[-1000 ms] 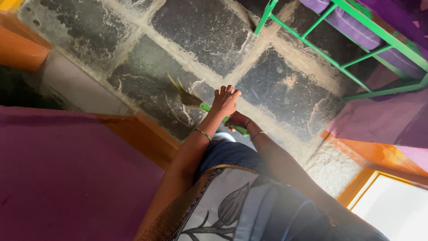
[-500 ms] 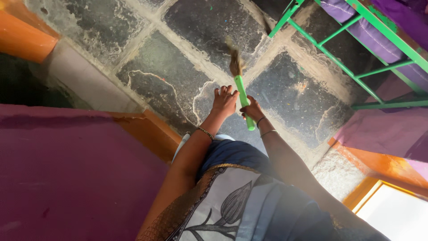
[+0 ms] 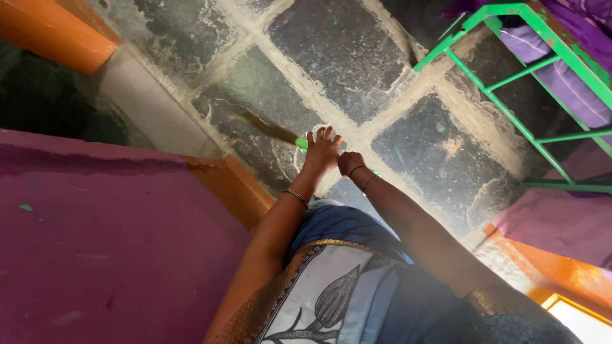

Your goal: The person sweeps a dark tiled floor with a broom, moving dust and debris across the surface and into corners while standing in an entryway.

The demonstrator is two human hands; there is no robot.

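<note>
Both my hands grip a broom with a green handle [image 3: 301, 143] and brown bristles [image 3: 264, 127]. My left hand [image 3: 322, 151] holds the handle near the bristle end, fingers wrapped over it. Just to its right, my right hand [image 3: 349, 163] closes on the handle lower down, where the hands hide most of the green. The bristles point left and brush the dark stone floor [image 3: 344, 57]. Bangles circle both wrists.
A purple slab with an orange edge [image 3: 236, 185] fills the left. A green metal frame [image 3: 510, 114] with purple cushions stands at the upper right. Another orange-and-purple ledge [image 3: 554, 255] lies at the right. Pale dusty joints cross the floor tiles.
The broom swung from pointing up and away to pointing left across the floor. Both hands stayed on the handle and shifted slightly left.
</note>
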